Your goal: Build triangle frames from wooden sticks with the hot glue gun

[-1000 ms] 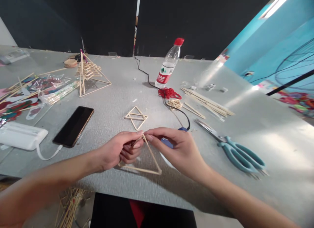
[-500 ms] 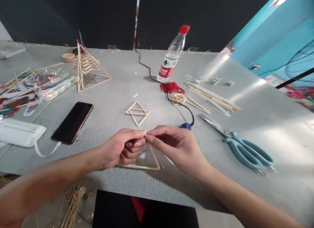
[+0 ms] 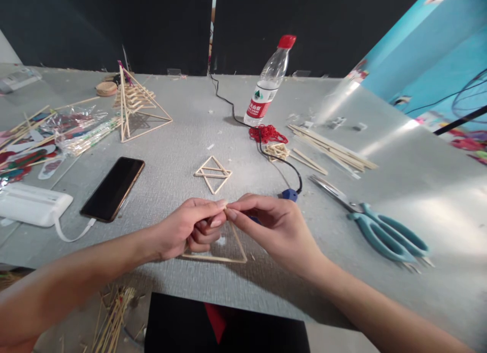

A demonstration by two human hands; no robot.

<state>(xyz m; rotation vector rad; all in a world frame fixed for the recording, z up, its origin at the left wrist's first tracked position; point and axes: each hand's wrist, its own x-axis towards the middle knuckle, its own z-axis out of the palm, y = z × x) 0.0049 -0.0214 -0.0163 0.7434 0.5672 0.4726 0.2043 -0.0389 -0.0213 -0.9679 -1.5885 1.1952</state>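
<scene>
Stick triangle: just above or on the table's [image 3: 171,155] near part, I cannot tell which; its lower side [image 3: 213,258] and right-hand corner show joined.
Left hand [image 3: 201,221]: fingers curled, thumb pinching the top corner.
Right hand [image 3: 272,216]: thumb and forefinger pinching that corner.
Top corner: seemingly being joined; whether it would hold unaided is hidden.
Small stick frame [image 3: 213,176]: looks assembled, lying beyond the hands.
Stick pyramid [image 3: 133,100]: standing, looks built.
Loose sticks [image 3: 331,149]: unused, at right.
</scene>
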